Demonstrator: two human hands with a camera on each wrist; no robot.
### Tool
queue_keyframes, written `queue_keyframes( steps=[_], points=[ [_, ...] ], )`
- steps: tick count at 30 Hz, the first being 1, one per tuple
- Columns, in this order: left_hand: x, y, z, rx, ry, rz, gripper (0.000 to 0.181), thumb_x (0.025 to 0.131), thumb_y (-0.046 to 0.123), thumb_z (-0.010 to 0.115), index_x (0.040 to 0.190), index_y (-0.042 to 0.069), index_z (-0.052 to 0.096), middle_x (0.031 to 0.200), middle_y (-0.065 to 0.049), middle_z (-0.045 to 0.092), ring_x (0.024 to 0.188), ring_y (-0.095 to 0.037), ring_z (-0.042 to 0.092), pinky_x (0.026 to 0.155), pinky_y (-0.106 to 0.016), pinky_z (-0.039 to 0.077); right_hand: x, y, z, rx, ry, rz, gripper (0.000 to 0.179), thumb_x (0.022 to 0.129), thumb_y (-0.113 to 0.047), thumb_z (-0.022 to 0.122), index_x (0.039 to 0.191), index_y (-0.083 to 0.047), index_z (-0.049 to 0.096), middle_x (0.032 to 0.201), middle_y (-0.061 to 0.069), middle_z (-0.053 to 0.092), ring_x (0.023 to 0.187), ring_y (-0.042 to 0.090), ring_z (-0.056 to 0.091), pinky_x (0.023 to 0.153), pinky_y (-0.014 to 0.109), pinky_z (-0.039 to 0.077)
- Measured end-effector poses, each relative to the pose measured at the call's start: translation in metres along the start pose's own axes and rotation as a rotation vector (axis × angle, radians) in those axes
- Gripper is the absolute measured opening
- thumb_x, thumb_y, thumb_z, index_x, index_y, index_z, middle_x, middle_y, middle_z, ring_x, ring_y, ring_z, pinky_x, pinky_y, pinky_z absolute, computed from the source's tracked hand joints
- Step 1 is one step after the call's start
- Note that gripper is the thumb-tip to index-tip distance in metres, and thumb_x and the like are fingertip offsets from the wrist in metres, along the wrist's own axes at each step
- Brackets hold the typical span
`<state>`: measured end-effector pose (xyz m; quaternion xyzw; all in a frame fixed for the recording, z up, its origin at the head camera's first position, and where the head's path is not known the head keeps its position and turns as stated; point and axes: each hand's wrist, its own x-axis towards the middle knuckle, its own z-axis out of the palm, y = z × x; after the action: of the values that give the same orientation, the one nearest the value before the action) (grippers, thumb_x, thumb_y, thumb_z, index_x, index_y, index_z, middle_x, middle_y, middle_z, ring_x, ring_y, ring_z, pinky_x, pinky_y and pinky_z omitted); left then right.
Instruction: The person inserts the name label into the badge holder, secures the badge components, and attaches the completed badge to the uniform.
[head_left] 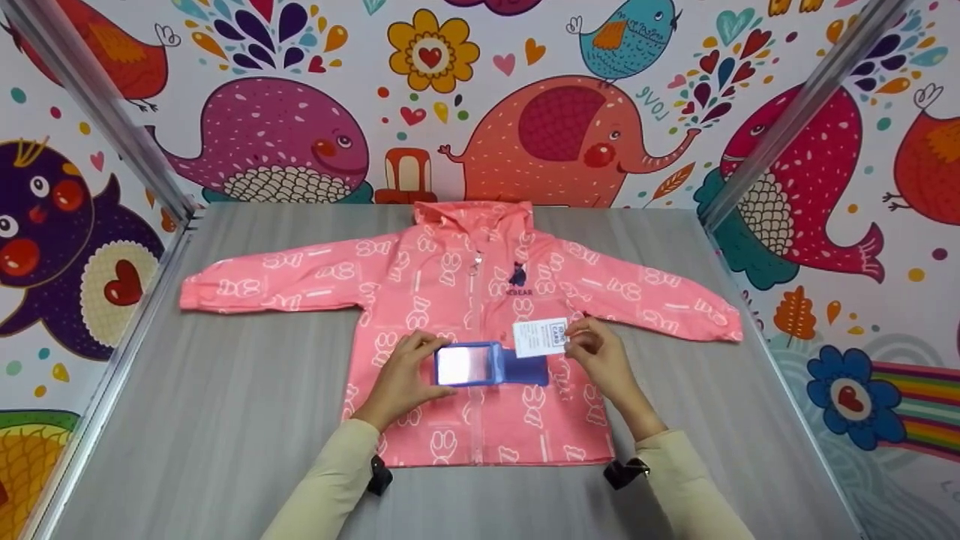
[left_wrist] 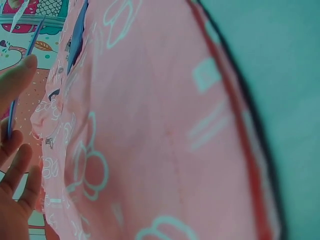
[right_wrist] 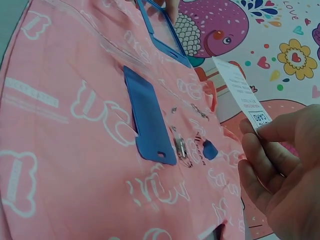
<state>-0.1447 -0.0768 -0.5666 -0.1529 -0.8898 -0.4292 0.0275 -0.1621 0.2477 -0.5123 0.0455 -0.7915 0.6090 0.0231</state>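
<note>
A pink hooded jacket (head_left: 420, 307) with white outline prints lies spread on the table, sleeves out. Above its front, my left hand (head_left: 409, 371) holds a blue card holder frame with a clear window (head_left: 463, 365) between thumb and fingers; in the left wrist view, the frame (left_wrist: 34, 42) shows edge-on. My right hand (head_left: 604, 360) pinches one end of a white printed card (head_left: 536, 337), with "CARD" near the grip. Below the card, a flat blue panel (right_wrist: 150, 117) lies on the jacket, apart from the frame. Small metal safety pins (right_wrist: 183, 151) lie beside it.
The grey wood-look table (head_left: 247, 367) stretches out around the jacket. Metal posts (head_left: 127, 135) stand at the table's back corners, with cartoon-printed walls (head_left: 442, 142) behind and at the sides.
</note>
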Motion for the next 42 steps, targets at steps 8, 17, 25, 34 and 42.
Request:
queue_keyframes(
  steps=[8, 17, 25, 34, 42],
  points=[
    [0.000, -0.001, 0.001, -0.003, -0.001, -0.016, 0.076, 0.063, 0.028, 0.094, 0.132, 0.017, 0.063, 0.121, 0.004, 0.058, 0.114, -0.018, 0.051, 0.099, -0.043, 0.052, -0.007, -0.011, 0.015, -0.008, -0.052, 0.006, 0.025, 0.080, 0.018, 0.060, 0.102, 0.011, 0.067, 0.083, 0.034, 0.066, 0.066, 0.013, 0.064, 0.063, 0.018, 0.052],
    [-0.001, -0.002, 0.002, -0.002, -0.001, -0.026, 0.076, 0.064, 0.029, 0.093, 0.133, 0.020, 0.062, 0.123, 0.005, 0.057, 0.115, -0.018, 0.050, 0.100, -0.042, 0.052, -0.010, -0.008, 0.024, -0.023, -0.089, 0.039, 0.025, 0.081, 0.016, 0.060, 0.104, 0.011, 0.067, 0.083, 0.035, 0.065, 0.067, 0.020, 0.064, 0.064, 0.021, 0.055],
    [0.000, -0.002, 0.002, 0.004, 0.005, -0.022, 0.077, 0.065, 0.031, 0.093, 0.134, 0.020, 0.062, 0.124, 0.005, 0.057, 0.117, -0.017, 0.051, 0.102, -0.041, 0.052, -0.013, -0.008, 0.026, -0.040, -0.108, 0.034, 0.024, 0.081, 0.017, 0.059, 0.103, 0.011, 0.067, 0.083, 0.038, 0.065, 0.065, 0.011, 0.061, 0.061, 0.017, 0.049],
    [0.001, -0.003, 0.002, 0.012, 0.026, 0.013, 0.077, 0.063, 0.032, 0.094, 0.132, 0.017, 0.063, 0.122, 0.003, 0.058, 0.115, -0.017, 0.052, 0.100, -0.041, 0.052, -0.013, -0.007, 0.028, -0.061, -0.107, 0.067, 0.022, 0.082, 0.015, 0.061, 0.103, 0.011, 0.068, 0.084, 0.038, 0.066, 0.067, 0.019, 0.065, 0.061, 0.016, 0.049],
    [0.001, -0.003, 0.001, 0.002, 0.018, -0.001, 0.077, 0.063, 0.029, 0.094, 0.132, 0.017, 0.063, 0.123, 0.003, 0.058, 0.116, -0.018, 0.052, 0.103, -0.042, 0.051, -0.006, 0.022, 0.031, -0.064, -0.066, 0.054, 0.023, 0.081, 0.015, 0.063, 0.100, 0.005, 0.070, 0.081, 0.031, 0.068, 0.063, 0.007, 0.060, 0.059, 0.016, 0.047]
  ],
)
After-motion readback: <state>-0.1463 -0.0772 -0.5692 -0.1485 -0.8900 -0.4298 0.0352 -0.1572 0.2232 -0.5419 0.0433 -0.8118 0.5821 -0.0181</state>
